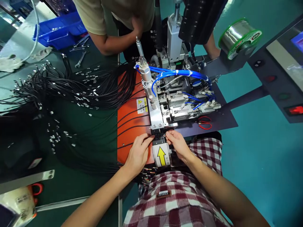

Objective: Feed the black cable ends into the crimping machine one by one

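My left hand (138, 153) is at the left side of a black fixture (159, 141), thumb and forefinger closed at its edge. A black cable (125, 145) runs across the orange plate (123, 154) and under this hand. On the fixture's right side my right hand (178, 144) pinches tiny wire ends, mostly hidden by the fingertips. Just below the fixture is a white label with a yellow arrow (161, 156). Above both hands stands the machine's metal head (156, 118), where several other black cables lead in from the left.
Bundled black cables (94, 91) with metal ends cover the left bench. A solder spool (240, 37) hangs at upper right. Red-handled scissors (204, 123) lie right of the machine. Across from me stands a person (113, 44). Blue bins (60, 30) and wrenches (81, 58) are upper left.
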Available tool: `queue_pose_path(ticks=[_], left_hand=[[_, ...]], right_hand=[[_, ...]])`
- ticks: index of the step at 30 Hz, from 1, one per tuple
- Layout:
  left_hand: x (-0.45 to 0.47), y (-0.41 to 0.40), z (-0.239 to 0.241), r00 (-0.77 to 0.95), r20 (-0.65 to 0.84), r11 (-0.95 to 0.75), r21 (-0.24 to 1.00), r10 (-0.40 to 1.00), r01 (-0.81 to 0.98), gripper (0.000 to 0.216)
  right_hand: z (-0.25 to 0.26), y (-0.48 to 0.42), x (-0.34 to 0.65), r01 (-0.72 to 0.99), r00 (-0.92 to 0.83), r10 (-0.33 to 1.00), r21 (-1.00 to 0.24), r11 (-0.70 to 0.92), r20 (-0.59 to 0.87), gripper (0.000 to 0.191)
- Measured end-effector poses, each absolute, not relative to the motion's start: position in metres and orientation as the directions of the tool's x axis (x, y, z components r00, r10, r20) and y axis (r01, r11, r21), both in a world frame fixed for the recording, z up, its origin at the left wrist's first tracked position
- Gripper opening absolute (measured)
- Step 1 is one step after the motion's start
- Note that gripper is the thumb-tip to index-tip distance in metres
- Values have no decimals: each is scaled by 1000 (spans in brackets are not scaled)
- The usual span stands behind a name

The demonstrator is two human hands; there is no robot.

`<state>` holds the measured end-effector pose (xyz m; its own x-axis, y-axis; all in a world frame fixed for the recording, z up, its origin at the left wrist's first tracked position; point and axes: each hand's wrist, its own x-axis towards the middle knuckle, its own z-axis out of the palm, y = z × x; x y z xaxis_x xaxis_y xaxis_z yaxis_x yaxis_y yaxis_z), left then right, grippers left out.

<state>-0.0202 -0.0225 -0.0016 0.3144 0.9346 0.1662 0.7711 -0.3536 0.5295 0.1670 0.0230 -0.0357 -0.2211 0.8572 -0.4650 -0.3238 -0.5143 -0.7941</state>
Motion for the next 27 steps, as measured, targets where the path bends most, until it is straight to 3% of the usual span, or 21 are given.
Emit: queue_pose_path(ticks=[7, 19, 27], left_hand=[[-25, -55, -7, 191, 100, -211, 265, 976, 941, 47], [-23, -53, -8, 178, 85, -195, 282, 980, 939, 42], [-39, 13, 9, 261, 86, -274, 366, 962, 889, 39]], right_hand=[[-40, 23, 166, -315, -211, 872, -813, -489, -443, 33], [-45, 12, 201, -229, -42, 889, -862, -453, -456, 38], [-49, -10, 231, -290, 69, 863, -838, -462, -500, 35]])
